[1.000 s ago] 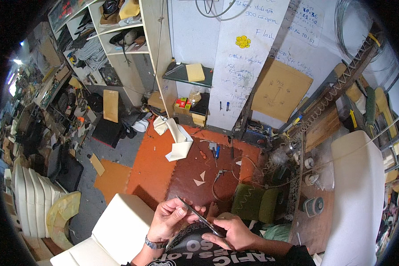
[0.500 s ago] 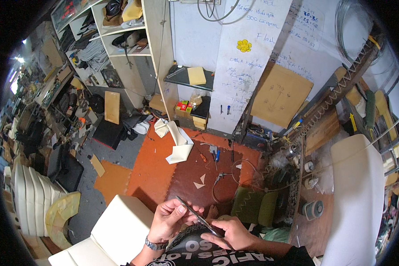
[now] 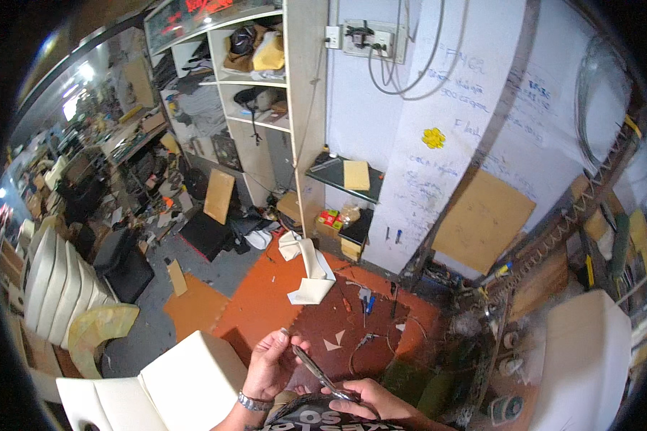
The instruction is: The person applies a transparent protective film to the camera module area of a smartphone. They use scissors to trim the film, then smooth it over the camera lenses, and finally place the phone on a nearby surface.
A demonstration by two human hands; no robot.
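A pair of dark metal scissors (image 3: 313, 368) is held in my right hand (image 3: 369, 396), low in front of my dark printed shirt. Its blades point up and to the left, and the fingers are wrapped round the handle end. My left hand (image 3: 269, 365), with a metal watch on the wrist, is by the blade tips. Its thumb and fingers are pinched together; a small greyish bit shows at the fingertips, too small to name. A cream padded seat piece (image 3: 194, 377) lies just left of my left forearm.
Cream material scraps (image 3: 313, 289) and hand tools (image 3: 367, 300) lie on the orange-brown floor mat (image 3: 255, 302). Stacked cream cushions (image 3: 57, 280) stand left, a long white padded piece (image 3: 589, 359) right. Shelves (image 3: 255, 77) line the back wall.
The view has tilted up, so the floor and wall sit lower. My left fingertips have come away from along the scissors to near their tips; the right hand still holds them.
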